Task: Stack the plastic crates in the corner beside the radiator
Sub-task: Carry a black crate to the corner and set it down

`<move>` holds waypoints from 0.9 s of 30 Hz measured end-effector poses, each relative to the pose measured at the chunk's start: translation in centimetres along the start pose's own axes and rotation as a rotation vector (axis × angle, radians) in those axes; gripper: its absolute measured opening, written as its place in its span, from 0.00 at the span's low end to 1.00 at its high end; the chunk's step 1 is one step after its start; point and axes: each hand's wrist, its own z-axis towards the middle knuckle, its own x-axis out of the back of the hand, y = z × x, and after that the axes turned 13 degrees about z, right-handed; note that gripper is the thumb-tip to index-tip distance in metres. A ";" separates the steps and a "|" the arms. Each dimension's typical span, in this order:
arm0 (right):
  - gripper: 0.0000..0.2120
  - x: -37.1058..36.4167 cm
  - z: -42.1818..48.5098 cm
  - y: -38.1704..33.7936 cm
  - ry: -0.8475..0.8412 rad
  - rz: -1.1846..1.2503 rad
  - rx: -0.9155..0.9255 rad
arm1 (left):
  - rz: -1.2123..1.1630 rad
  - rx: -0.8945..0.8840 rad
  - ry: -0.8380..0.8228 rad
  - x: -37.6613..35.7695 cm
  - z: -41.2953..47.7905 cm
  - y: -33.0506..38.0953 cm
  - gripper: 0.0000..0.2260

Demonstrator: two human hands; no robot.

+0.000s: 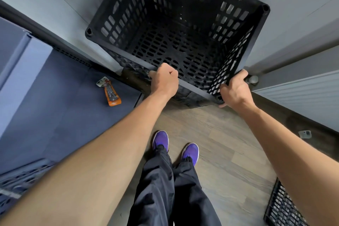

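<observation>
Forearms (110,152): bare, stretched forward from both lower corners of the view.
Left hand (164,79): curled over the near rim of the black plastic crate (183,24), fingers hooked inside.
Right hand (235,90): wrapped round the crate's near right corner, thumb underneath.
Black plastic crate: upright, open top, set into the wall corner just beyond both hands.
Radiator (302,93): just right of the crate.
Second crate (282,207): on the wooden floor (229,143), lower right, partly cut off.
Orange packet (111,91): left, on a blue surface (55,97), apart from the crate.
</observation>
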 end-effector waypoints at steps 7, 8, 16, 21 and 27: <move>0.11 1.0 -1.4 0.4 -0.051 0.089 -0.049 | 0.033 -0.013 -0.071 0.0 -1.1 0.1 0.10; 0.11 1.1 -1.4 0.6 -0.038 0.075 -0.053 | 0.034 -0.023 -0.074 -0.1 -1.1 0.3 0.09; 0.13 0.8 -0.8 0.9 -0.023 0.028 -0.087 | -0.044 -0.032 -0.009 -0.7 0.1 0.1 0.08; 0.18 -0.1 -1.2 0.2 0.021 -0.052 0.000 | -0.103 -0.001 0.036 -0.2 0.0 -1.4 0.11; 0.20 -1.9 -0.8 -1.4 0.025 -0.082 0.063 | -0.114 -0.033 0.048 1.4 0.7 -2.9 0.07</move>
